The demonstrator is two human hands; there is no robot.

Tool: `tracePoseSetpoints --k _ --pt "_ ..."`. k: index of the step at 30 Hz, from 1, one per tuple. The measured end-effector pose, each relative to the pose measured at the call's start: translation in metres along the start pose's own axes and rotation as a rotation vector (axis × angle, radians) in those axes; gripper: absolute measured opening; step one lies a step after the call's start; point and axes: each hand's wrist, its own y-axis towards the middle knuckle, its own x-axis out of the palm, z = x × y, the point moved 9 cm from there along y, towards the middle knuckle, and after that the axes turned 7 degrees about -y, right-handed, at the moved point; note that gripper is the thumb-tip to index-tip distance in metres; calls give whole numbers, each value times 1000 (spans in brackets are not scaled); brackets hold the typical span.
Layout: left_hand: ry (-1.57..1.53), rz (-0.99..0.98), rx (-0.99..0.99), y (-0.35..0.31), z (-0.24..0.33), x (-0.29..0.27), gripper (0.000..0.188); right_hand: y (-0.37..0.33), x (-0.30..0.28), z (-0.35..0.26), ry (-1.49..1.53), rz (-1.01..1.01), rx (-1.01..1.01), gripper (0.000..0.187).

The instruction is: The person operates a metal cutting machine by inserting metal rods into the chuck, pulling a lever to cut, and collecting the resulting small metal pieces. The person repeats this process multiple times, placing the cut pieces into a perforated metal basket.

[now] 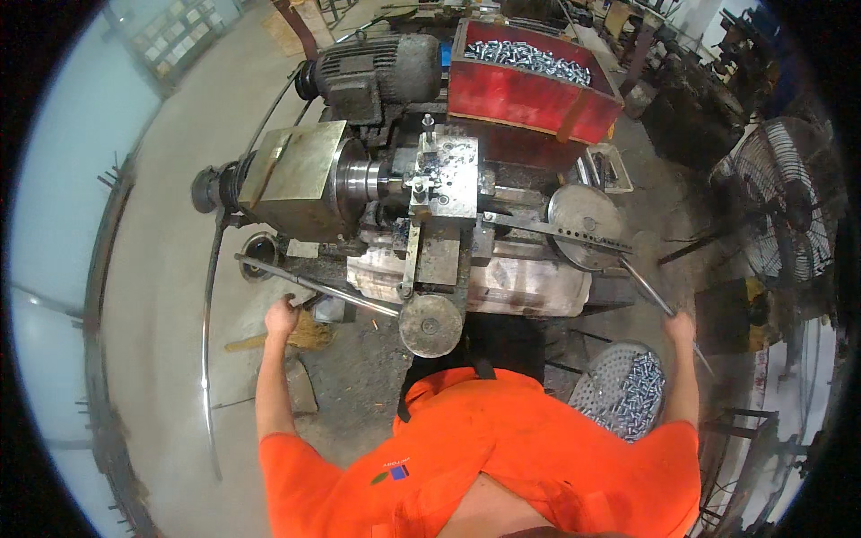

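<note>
At far left, my left hand [282,317] was curled just below a long bar [350,298], beside a dark short piece [309,302]; I could not tell whether it grasped that piece or nothing. The long bar sloped down rightward to a round left disc [430,325] at the front of the machine. I judged this bar rigid and fairly heavy, hard to damage, and best taken near its free outer end, where leverage was greatest. Behind it sat the spindle housing [291,166], with a grimy motor [386,72] beyond. In the centre stood the tool block [457,179], facing the spindle; behind and to its right, a red bin [520,103] contained many small metal parts [529,61]. From beside the block a perforated strip [538,226] reached rightward across a larger right disc [583,206]. Low on the right, a perforated basket [587,390] held further shiny pieces [639,394]. Above it slanted the right rod [646,285], leading from near the strip's outer end to my right hand [682,328], which was closed around it. I judged this rod stiff, slim and smooth, apt to slip if oily, and well held toward its lower end. At far right stood a fan [789,197].
</note>
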Motion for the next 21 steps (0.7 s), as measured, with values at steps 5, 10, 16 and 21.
tracePoseSetpoints --k 5,10,16,21 --pt "-801 163 -114 0 -17 -57 42 -22 30 29 -21 21 81 40" --pt "-1031 146 -228 -12 47 -77 51 -127 60 0 115 -226 -69 45" --pt "-1102 186 -241 11 53 -39 40 -235 113 -71 1200 -615 59 34" --pt "-1084 194 -250 9 61 -44 41 -256 90 -104 1331 -606 56 37"
